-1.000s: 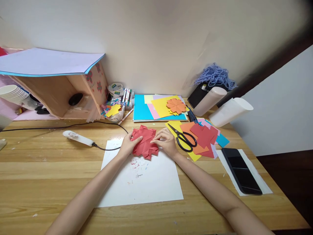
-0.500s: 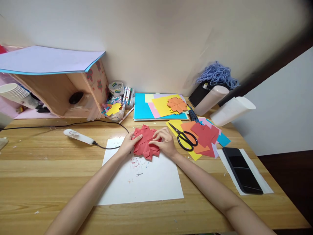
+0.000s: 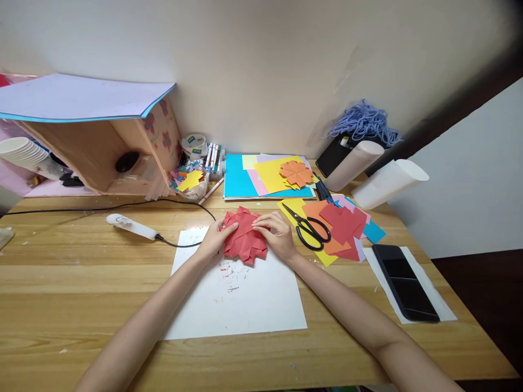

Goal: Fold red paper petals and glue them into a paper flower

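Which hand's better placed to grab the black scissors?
Right, probably. The right hand is on the red folded paper just beside the scissors; the left hand is on the paper's far side.

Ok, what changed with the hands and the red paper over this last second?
The right hand slid its fingertips across the red folded paper, from its middle right toward the far edge. Nothing was picked up or let go. The left hand kept hold of the left edge, thumb on top. The paper stayed on the white sheet, and the scissors lay untouched.
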`<state>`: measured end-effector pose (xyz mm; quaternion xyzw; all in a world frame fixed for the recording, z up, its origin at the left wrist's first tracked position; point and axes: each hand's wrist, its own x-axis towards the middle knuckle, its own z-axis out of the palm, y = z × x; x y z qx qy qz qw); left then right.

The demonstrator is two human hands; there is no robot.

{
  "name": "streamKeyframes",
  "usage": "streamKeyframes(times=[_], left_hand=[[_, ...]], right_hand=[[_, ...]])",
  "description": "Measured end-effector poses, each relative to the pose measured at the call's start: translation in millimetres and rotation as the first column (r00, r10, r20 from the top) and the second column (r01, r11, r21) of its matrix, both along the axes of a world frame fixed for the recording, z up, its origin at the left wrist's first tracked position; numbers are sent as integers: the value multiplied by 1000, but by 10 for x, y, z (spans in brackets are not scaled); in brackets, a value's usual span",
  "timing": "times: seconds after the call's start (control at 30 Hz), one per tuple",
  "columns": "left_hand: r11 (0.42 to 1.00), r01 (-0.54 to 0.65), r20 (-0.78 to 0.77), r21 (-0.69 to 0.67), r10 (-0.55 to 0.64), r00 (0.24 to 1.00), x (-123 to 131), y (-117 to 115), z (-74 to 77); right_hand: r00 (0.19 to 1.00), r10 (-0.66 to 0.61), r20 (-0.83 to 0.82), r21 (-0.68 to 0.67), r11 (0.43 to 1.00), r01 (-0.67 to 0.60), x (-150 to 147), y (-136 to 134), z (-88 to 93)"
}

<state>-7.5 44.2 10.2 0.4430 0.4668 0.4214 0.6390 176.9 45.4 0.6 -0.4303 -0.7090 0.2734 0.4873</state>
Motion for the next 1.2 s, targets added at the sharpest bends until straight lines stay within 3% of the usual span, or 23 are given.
streamKeyframes(times=[0.23,0.4,0.7,1.0,1.2], left_hand=[[1000,-11,31,-9,11,999,-7,-1,-9],[999,-20,50,-34,22,998,-10,2,-41],[999,-28,34,-44,30,999,-13,6,-58],[998,-38,34,-52,40,999,-12,5,-42],[998,-18,51,-54,21,999,-13,7,-35]], right_hand=[[969,-164,-186,-225,967,120,0,3,-37],[939,-217,-267,-325,938,125,14,56,-63],[890,-268,-368,-367,922,126,37,82,-101],[885,-174,-431,-362,932,7,29,110,-90],[877,-256,-407,-432,900,62,75,142,-139]])
